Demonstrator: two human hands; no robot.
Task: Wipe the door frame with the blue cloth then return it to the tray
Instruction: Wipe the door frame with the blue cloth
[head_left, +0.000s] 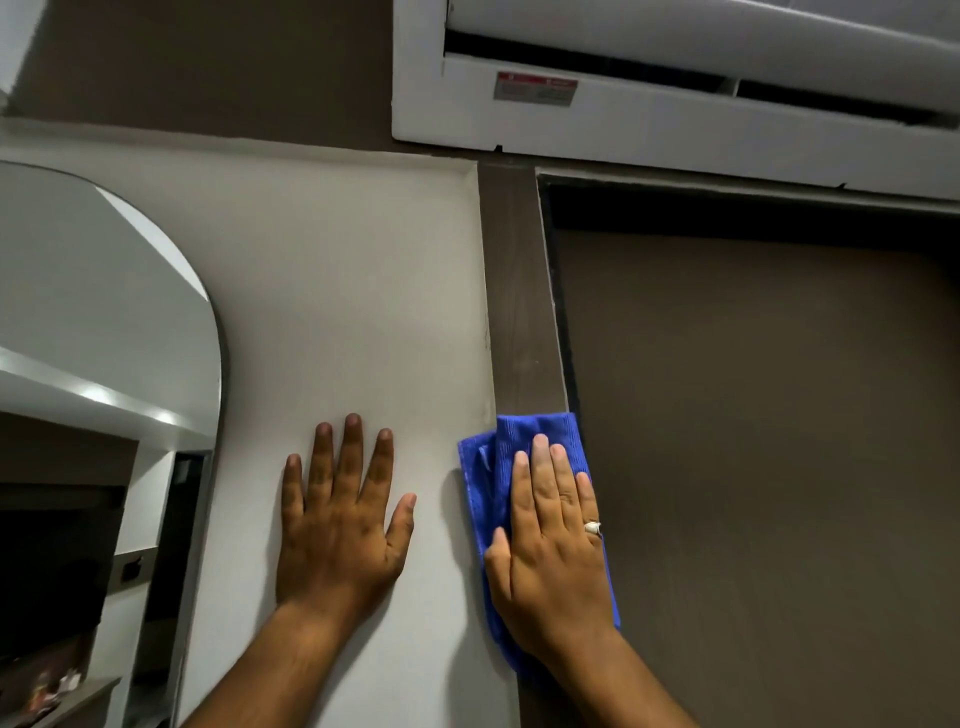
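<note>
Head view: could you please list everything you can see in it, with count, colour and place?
blue cloth: one, blue, pressed flat on the door frame.
door frame: one, brown, upright strip at centre.
door: one, brown, right of the frame.
wall: one, off-white, left of the frame.
air conditioner: one, white, top right above the door.
mirror: one, arched, far left.
ring: one, silver-coloured, on the right hand.
left hand: flat on the wall, fingers spread.
right hand: flat on the cloth.

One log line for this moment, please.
phase: wiping | right hand: flat, pressing blue cloth on door frame | left hand: braced on wall | tray: unseen
</note>
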